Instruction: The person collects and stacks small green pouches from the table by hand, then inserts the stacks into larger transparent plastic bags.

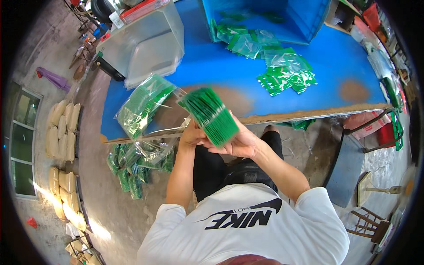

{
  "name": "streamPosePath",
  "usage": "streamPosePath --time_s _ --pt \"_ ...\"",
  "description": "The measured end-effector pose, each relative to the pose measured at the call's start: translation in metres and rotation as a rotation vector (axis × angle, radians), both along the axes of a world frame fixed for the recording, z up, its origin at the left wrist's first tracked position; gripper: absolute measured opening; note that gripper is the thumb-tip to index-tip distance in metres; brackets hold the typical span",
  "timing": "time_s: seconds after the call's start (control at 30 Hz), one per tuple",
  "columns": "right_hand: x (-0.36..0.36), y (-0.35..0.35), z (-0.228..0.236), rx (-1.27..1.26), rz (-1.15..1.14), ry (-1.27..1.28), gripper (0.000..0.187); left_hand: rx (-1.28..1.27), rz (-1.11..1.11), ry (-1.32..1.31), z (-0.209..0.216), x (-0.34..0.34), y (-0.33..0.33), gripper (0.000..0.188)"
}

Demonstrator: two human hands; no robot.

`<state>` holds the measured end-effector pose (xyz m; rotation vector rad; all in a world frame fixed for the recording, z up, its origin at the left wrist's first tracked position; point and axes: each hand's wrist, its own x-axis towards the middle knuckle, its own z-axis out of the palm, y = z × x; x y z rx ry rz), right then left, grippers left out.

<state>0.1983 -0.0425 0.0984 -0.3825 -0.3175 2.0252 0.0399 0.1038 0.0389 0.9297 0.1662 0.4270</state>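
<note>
A thick stack of green flat packets (pixel 211 115) is held up in front of me, just off the table's near edge, its many edges fanned slightly apart. My left hand (pixel 192 134) is closed around its lower left side. On the right, my right hand (pixel 243 140) supports the stack from below and along its edge, fingers partly hidden behind it. Left of the stack, a clear plastic bag (pixel 145 106) filled with similar green packets lies at the table's edge. Loose green-and-clear packets (pixel 287 70) form a pile farther off to the right.
A blue bin (pixel 314 17) stands at the back of the blue table (pixel 207 59), with packets spilling from its mouth. A translucent plastic box (pixel 154 55) occupies the far left. Filled green bags (pixel 130 174) lie on the floor below. Sacks (pixel 62 132) line the left wall.
</note>
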Motion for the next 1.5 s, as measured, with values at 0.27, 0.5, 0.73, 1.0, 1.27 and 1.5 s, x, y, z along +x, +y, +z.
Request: streamPosePath --time_s 0.27,0.5,0.73,1.0,1.27,1.5 --pt "0.031 -0.006 0.012 0.233 -0.378 -0.712 0.093 -0.292 0.449 -0.074 0.044 -0.003 -0.061 0.068" --pt "0.021 -0.008 0.026 0.441 -0.576 -1.297 0.111 -0.181 0.596 -0.119 0.037 0.003 -0.079 0.06" --pt "0.041 0.022 0.037 0.584 -0.977 -1.481 0.112 1.065 1.073 0.46 0.071 -0.034 -0.035 0.084" --pt "0.069 0.028 -0.028 0.602 -1.127 -1.686 0.117 1.988 0.703 1.371 0.073 -0.127 -0.01 0.081" --pt "0.048 0.027 0.022 0.518 -0.936 -1.234 0.104 1.841 1.05 0.87 0.078 -0.128 0.011 0.016" --pt "-0.001 0.081 0.023 0.218 0.137 -0.647 0.059 1.666 1.086 0.747 0.115 -0.105 0.017 0.013"
